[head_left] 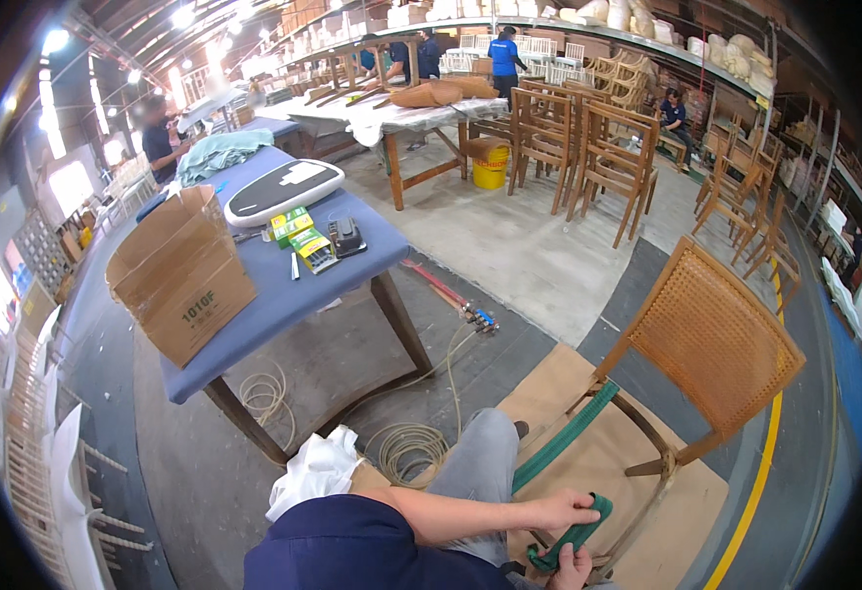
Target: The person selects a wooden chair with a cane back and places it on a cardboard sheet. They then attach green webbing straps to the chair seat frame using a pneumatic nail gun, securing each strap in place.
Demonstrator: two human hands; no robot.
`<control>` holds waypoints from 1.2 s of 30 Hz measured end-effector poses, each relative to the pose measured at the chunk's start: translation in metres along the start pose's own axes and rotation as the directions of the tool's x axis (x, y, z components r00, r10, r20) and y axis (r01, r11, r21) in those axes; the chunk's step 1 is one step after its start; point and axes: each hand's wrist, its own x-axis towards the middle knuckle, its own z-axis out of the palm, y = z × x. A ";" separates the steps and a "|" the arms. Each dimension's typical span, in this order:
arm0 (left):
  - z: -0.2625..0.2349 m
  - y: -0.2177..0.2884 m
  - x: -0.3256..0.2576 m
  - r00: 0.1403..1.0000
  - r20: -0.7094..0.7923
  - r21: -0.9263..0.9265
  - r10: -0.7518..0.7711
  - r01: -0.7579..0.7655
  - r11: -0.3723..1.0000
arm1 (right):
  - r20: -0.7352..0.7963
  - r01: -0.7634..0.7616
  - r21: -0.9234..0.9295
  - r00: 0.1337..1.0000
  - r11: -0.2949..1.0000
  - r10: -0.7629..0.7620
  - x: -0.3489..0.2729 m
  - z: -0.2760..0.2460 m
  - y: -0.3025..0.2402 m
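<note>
A wooden chair frame with a woven cane back (pixel 711 339) stands in front of me to the right, its seat open. One strip of green webbing (pixel 571 428) runs along the left part of the seat frame. My left hand (pixel 561 511) pinches a looped length of the green webbing at its upper part. Just below, my right hand (pixel 571 568) grips the lower part of this loop, close to the front of the frame. Whether the loop joins the strip on the seat is hidden by my hands and leg.
A flat cardboard sheet (pixel 687 521) lies under the chair. At left, a blue-covered table (pixel 303 290) bears a cardboard box (pixel 185 280) and small green-yellow boxes (pixel 303 241). Coiled air hose (pixel 406 452) and white cloth (pixel 318 472) lie nearby. Wooden chairs (pixel 613 147) and several people are farther off.
</note>
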 end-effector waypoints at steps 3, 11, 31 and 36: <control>0.002 0.010 0.000 0.954 -0.031 -0.332 -0.297 0.270 0.904 | 0.029 0.008 -0.102 1.000 0.995 -0.005 -0.012 0.002 -0.012; 0.034 -0.001 -0.025 0.989 0.052 0.017 -0.141 0.140 0.990 | -0.098 0.122 -0.144 0.986 0.982 -0.137 -0.005 -0.031 -0.009; 0.050 0.001 -0.010 0.970 -0.039 -0.459 -0.240 0.196 0.866 | -0.249 0.349 -0.325 0.865 0.879 -0.436 0.002 -0.020 -0.061; 0.051 0.002 -0.011 0.951 -0.002 -0.447 -0.308 0.275 0.851 | -0.196 0.331 -0.448 0.870 0.830 -0.453 -0.003 -0.031 -0.058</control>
